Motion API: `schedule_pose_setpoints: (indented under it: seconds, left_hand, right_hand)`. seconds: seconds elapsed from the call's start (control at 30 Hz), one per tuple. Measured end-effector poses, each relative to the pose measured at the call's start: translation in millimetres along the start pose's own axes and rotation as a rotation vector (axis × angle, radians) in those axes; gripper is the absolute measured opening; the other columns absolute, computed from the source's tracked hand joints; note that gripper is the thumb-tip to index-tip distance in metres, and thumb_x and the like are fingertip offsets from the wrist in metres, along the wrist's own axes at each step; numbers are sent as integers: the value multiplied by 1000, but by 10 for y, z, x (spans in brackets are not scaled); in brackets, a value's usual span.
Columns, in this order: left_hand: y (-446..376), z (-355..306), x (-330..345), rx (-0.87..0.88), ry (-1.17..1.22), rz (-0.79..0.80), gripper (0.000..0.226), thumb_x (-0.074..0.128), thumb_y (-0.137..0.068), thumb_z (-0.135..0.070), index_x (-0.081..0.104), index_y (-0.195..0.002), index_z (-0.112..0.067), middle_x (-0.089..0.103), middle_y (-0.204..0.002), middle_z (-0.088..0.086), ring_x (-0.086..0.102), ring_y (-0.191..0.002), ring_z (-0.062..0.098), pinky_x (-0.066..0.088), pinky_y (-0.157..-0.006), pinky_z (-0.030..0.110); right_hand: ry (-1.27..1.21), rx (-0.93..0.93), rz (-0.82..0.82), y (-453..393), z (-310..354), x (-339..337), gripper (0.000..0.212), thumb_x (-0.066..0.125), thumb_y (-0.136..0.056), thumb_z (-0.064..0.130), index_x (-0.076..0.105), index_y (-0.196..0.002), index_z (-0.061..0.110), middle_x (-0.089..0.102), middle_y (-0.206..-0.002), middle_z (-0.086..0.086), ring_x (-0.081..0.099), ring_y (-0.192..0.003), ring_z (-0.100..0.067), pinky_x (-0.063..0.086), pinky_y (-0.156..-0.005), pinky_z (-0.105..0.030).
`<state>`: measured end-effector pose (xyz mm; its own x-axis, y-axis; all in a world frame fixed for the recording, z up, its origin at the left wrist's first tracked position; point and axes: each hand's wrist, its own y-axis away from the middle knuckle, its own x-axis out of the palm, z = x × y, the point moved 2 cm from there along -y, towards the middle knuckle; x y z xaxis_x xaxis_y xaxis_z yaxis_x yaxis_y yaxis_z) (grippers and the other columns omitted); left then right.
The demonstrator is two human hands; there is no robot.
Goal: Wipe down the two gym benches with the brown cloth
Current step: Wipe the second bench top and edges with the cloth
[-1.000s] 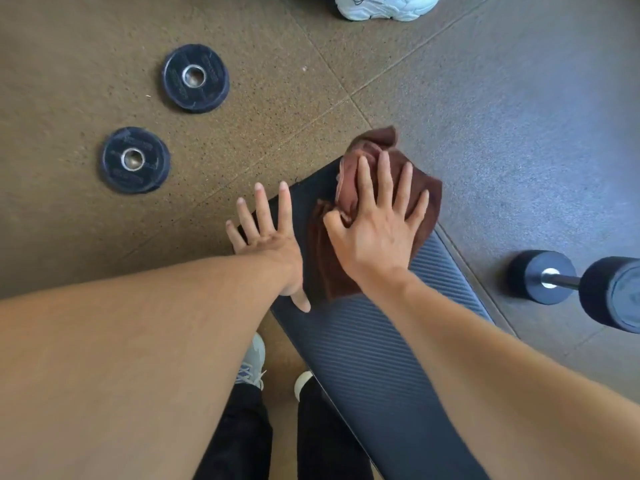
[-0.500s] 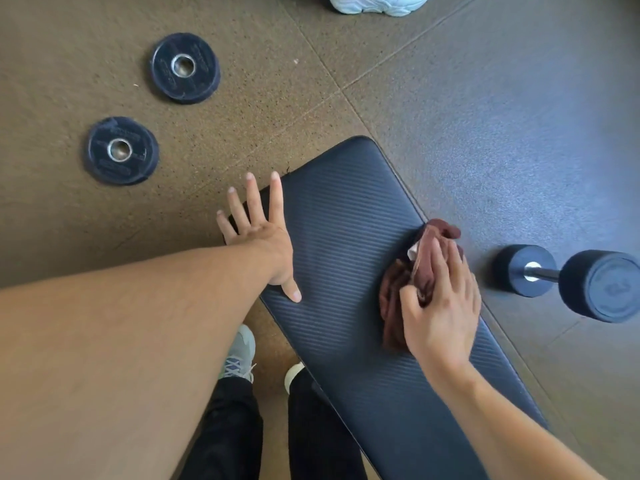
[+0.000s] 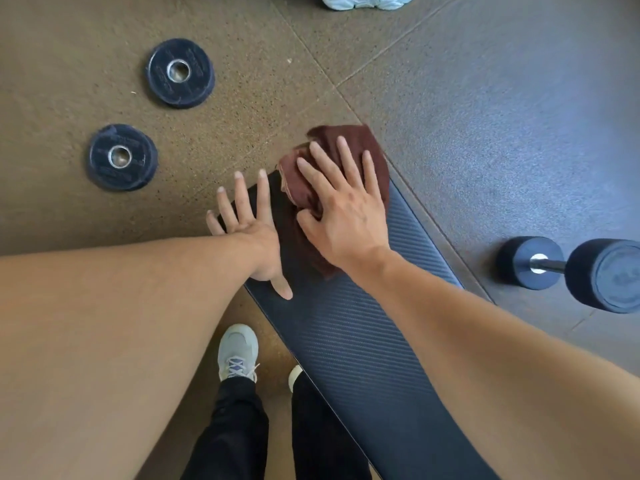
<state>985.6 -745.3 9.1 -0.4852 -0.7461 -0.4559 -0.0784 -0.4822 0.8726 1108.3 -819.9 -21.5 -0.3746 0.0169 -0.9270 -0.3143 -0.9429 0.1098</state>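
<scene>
The ribbed black bench carried the brown cloth at its far end, the right hand pressing it flat-fingered, the left hand spread flat beside it; the weight plates' lettering was unreadable.

I see two black plates flat on the brown floor at ten o'clock, a dumbbell on the grey mat at three, a pale shoe at twelve, my grey shoe at six
</scene>
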Motion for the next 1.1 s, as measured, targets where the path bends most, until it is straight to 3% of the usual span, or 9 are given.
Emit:
schedule_pose_setpoints:
  seconds: [0.1,0.23,0.33,0.43,0.53,0.67,0.83,0.97,1.1]
  left_hand:
    - [23,-18,-19,-12,8,4,185,100,-39,-51,-64,-120,-21,-58,-142,16,-36,-144,40,-6,-122,59]
    - [43,-19,-32,14,5,-14,185,99,-39,-53,-63,-122,-21,-55,-146,16,-33,-146,40,-4,-122,59]
    - [43,9,-12,21,-7,-20,186,98,-38,-56,-64,-121,-21,-55,-145,18,-33,-145,41,-5,-120,60]
    - [36,38,4,43,3,-56,185,97,-38,-58,-62,-123,-21,-53,-146,18,-33,-145,42,-4,-120,61]
    - [91,68,37,104,49,-91,183,97,-38,-58,-59,-127,-23,-51,-149,17,-32,-146,42,-4,-120,61]
    - [117,204,161,232,99,-223,176,95,-42,-61,-47,-142,-28,-41,-158,10,-30,-148,35,-6,-120,56]
    - [52,437,266,400,98,-362,147,86,-65,-59,-28,-154,-32,-34,-162,2,-27,-151,25,-3,-123,47]
    - [79,355,209,346,122,-325,147,89,-61,-57,-23,-155,-36,-27,-165,-1,-20,-153,26,5,-124,53]
    - [162,246,251,219,112,-328,147,91,-60,-56,-19,-156,-39,-22,-167,1,-13,-154,29,2,-123,56]
  right_hand:
    - [-56,53,-9,925,-229,-32,70,58,-82,33,50,-151,21,36,-164,1,14,-158,-27,11,-127,-53]
    - [-29,261,70,2398,-278,45,77,60,-76,35,46,-151,26,48,-155,1,9,-159,-23,7,-128,-51]
    - [-50,413,44,2830,-123,191,74,56,-73,35,49,-146,23,57,-141,-1,12,-158,-23,10,-127,-53]
    - [-71,593,-57,2676,100,290,69,53,-77,34,52,-144,16,55,-144,-5,11,-158,-24,8,-127,-53]
    - [-60,615,-33,2467,452,342,72,51,-86,35,39,-155,19,39,-160,-4,2,-159,-25,0,-128,-50]
    - [-73,401,27,1929,770,379,69,42,-95,43,31,-160,25,30,-166,1,2,-159,-27,-4,-128,-46]
    - [16,135,43,861,520,296,68,39,-95,46,32,-160,28,32,-166,1,10,-158,-30,0,-128,-50]
    - [70,96,64,609,241,193,64,42,-99,40,28,-161,33,20,-170,8,4,-159,-22,-1,-128,-46]
    - [10,296,-79,1045,-142,84,60,46,-97,31,38,-157,30,28,-167,8,10,-158,-21,4,-128,-44]
